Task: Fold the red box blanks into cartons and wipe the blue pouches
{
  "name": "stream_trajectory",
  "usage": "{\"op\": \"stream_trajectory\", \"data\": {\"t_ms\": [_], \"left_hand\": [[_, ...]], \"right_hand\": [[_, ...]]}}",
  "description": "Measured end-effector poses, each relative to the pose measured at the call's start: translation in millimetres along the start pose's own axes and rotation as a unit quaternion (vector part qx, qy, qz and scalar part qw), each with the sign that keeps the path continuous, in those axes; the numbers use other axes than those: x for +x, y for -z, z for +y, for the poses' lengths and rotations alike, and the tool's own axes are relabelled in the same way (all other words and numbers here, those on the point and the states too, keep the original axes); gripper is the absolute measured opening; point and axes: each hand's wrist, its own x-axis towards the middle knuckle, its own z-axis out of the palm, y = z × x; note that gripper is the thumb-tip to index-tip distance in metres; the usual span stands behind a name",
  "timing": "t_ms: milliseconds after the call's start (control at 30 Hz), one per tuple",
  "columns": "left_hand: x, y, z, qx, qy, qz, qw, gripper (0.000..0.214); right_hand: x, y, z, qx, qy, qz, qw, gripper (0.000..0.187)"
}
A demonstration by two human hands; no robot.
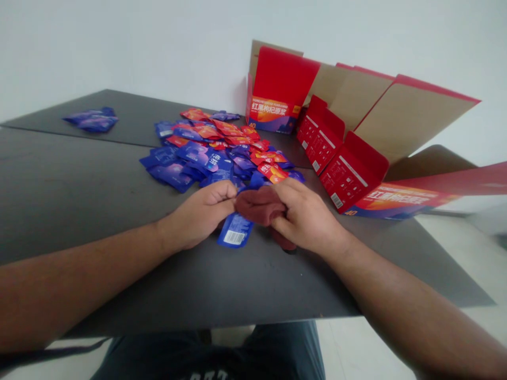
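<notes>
Head view: a dark maroon cloth (259,205) is being held between both hands, one end being pinched narrowly by the left grip (200,214) and the other being clasped by the right grip (307,216), seemingly so that it is being kept up off what lies beneath. A blue sachet (236,230) is being left just below the cloth. A heap of blue and red sachets (209,153) is being kept just beyond the hands on the dark counter (79,211), apparently within easy reach, and a smaller blue bunch of sachets (91,120) is being left well apart to the left. Unfolded red cartons (340,153) are being stood along the counter's right side, apparently opened out for access.
</notes>
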Motion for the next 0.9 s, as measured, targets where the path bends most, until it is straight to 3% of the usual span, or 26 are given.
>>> {"op": "stream_trajectory", "data": {"t_ms": [100,233,400,600,700,833,900], "left_hand": [[0,-0.1,0,-0.011,-0.01,0.01,1.0,0.023],[1,1.9,2,0.038,-0.048,0.036,0.997,0.024],[3,4.2,-2,0.043,-0.054,0.077,0.995,0.024],[2,1.6,5,0.117,-0.075,0.094,0.986,0.025],[3,0.4,3,0.069,-0.08,0.115,0.988,0.023],[5,-0.9,1,-0.003,-0.064,0.132,0.989,0.025],[5,-1.3,2,-0.028,-0.043,0.123,0.991,0.025]], "right_hand": [[-2,-2,-4,-0.011,-0.006,0.003,1.0,0.021],[-5,-6,-13,0.003,0.07,-0.076,0.995,0.029],[-3,-7,-10,-0.033,-0.004,-0.049,0.998,0.022],[-4,-9,-14,-0.022,0.04,-0.093,0.995,0.028],[-4,-10,-16,-0.039,0.006,-0.062,0.997,0.023],[-5,-12,-15,-0.023,0.064,-0.09,0.994,0.034],[-5,-12,-13,-0.024,0.059,-0.086,0.994,0.034]]}}
